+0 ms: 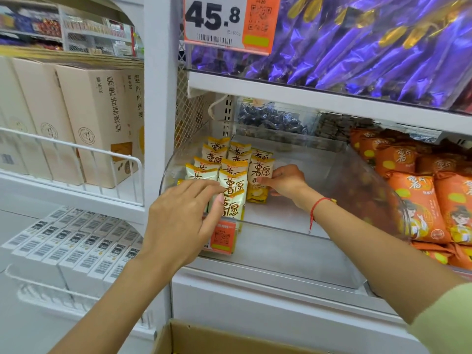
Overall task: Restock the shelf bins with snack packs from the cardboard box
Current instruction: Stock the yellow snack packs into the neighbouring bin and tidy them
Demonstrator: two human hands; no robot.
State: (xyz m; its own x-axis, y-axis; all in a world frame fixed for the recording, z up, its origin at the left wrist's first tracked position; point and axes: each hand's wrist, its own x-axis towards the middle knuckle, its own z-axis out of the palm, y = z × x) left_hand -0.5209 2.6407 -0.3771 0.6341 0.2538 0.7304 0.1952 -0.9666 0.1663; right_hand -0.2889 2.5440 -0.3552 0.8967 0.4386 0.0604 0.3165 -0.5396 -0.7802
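Step in hand: arranging packs (231, 172) in the clear bin (378, 200). The packs stand in rows at the bin's left end; the rest of the bin floor is bare. The left hand (184, 215) rests over the front row, thumb and fingers closed lightly on the front pack (233, 208). The right hand (284, 181) pinches the rightmost pack (260, 181) by its edge, holding it upright beside the rows. The box (229, 338) sits below, near edge visible; its contents are hardly visible. Next move likely requires releasing both packs once aligned, then reaching down to the box for more.
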